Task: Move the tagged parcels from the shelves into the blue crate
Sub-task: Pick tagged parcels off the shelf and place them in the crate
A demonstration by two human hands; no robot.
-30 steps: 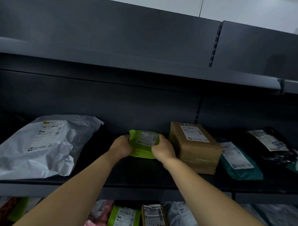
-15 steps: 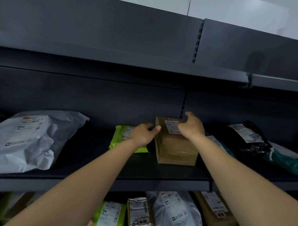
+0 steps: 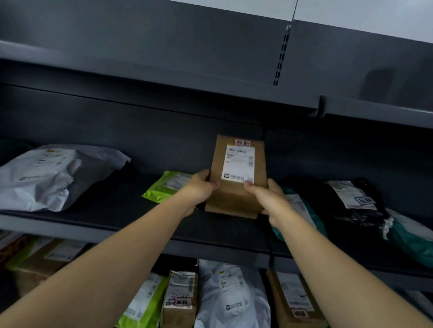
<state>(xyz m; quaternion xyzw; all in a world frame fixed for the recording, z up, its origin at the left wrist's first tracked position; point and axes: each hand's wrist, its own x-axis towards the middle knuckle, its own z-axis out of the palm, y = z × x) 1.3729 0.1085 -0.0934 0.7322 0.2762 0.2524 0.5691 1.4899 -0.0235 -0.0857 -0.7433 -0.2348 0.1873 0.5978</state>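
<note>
Two hands on one parcel. The left hand [image 3: 199,189] and right hand [image 3: 267,198] grip the brown cardboard box [image 3: 236,201] by its lower side edges, one hand to each side. The fingers curl round the edges and the thumbs lie on the front face. The box stands upright over the middle shelf [image 3: 90,229], about midway along its length, with its broad face toward the camera. I cannot tell whether its bottom edge touches the shelf board.

- Box face: a white shipping label [image 3: 238,164], with a small red tag [image 3: 243,142] at the top edge above it. The print is too blurred to read.
- Left of the box, on the same shelf: a green mailer [image 3: 169,186] lies flat just beside the left hand. A large white mailer [image 3: 50,175] lies well apart, toward the shelf's left end.
- Right of the box: a teal mailer [image 3: 301,212] is partly hidden behind the right wrist. Beyond it lies a black parcel [image 3: 354,205] with a white label.
- Lower shelf, under the arms, left to right: a second green mailer [image 3: 144,306], a small brown box [image 3: 180,301], a white bag [image 3: 232,306] and a longer brown carton [image 3: 295,307].
- The upper shelf [image 3: 164,81] runs across above the box.
</note>
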